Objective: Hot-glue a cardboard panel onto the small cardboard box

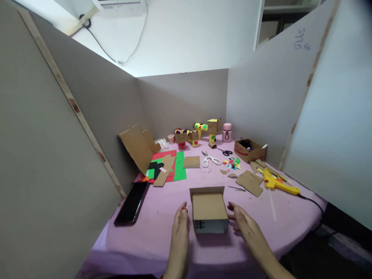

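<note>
A small open cardboard box sits on the pink tablecloth near the front edge, its flap raised at the back. My left hand lies just left of the box, fingers stretched out and flat, holding nothing. On the other side my right hand rests close to the box's right wall, fingers extended and slightly apart, also holding nothing. Neither hand clearly touches the box.
A black phone lies at the left. A yellow glue gun with its cord lies at the right, by cardboard scraps. Farther back are white scissors, coloured paper sheets, cardboard figures, a pink bottle and a small carton. Grey partition boards surround the table.
</note>
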`<state>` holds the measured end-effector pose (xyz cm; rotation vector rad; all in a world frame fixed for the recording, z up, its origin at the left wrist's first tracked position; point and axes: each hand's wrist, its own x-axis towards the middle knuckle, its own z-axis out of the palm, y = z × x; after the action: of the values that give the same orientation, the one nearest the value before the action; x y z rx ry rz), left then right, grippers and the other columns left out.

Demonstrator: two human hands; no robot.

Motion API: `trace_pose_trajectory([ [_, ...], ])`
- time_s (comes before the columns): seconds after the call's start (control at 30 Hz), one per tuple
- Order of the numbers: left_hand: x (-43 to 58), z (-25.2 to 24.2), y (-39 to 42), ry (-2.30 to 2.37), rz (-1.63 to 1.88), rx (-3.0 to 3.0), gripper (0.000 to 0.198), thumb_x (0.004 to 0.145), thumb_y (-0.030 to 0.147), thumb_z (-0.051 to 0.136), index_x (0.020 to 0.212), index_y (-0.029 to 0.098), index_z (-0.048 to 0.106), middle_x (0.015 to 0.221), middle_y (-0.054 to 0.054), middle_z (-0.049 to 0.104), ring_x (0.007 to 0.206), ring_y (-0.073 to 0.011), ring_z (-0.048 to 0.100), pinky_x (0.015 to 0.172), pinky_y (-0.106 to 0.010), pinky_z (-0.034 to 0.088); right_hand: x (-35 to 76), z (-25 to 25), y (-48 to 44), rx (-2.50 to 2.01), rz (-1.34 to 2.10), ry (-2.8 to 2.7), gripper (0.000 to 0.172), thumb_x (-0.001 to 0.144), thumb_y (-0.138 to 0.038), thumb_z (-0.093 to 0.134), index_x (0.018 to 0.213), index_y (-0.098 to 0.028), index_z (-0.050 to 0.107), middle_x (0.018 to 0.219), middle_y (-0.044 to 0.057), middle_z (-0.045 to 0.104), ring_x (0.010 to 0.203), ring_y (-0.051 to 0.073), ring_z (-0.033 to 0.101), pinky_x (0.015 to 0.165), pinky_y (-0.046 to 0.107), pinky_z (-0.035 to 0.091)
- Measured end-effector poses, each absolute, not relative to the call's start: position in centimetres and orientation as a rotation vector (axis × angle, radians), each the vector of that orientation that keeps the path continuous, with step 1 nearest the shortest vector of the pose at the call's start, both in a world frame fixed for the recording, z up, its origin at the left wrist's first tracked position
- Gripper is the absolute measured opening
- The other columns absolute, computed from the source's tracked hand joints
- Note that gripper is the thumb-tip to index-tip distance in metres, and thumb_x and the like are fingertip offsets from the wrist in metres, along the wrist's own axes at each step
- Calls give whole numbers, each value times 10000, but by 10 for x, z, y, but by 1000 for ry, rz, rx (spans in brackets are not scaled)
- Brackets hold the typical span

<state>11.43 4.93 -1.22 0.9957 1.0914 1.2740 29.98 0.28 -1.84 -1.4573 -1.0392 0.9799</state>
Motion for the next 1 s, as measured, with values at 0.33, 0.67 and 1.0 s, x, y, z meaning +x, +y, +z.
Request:
trace_pose_trajectory([
  [0.33,119,-7,51,905,1165,1189,578,798,484,577,1294,194,515,1427,-85,447,1351,-247,338,1127,-389,257,301,-12,8,-1212,944,-1180,622,835,-548,521,1335,-180,474,1417,124,474,1321,252,399,1091,406,325],
  [0.67,109,-38,52,889,1226,1051,510,729,274,628,1231,209,563,1370,-89,515,1297,-254,423,1086,-385,329,324,-45,0,-1439,761,-1253,657,841,-578,420,1308,-122,493,1405,183,468,1316,289,404,1109,515,266],
  [1.0,103,-47,56,1016,1351,815,503,804,423,576,1235,185,475,1402,-157,452,1259,-251,468,1096,-419,304,272,74,57,-1608,458,-2140,729,916,-524,227,1462,-51,135,1547,150,146,1425,260,98,1138,514,131],
])
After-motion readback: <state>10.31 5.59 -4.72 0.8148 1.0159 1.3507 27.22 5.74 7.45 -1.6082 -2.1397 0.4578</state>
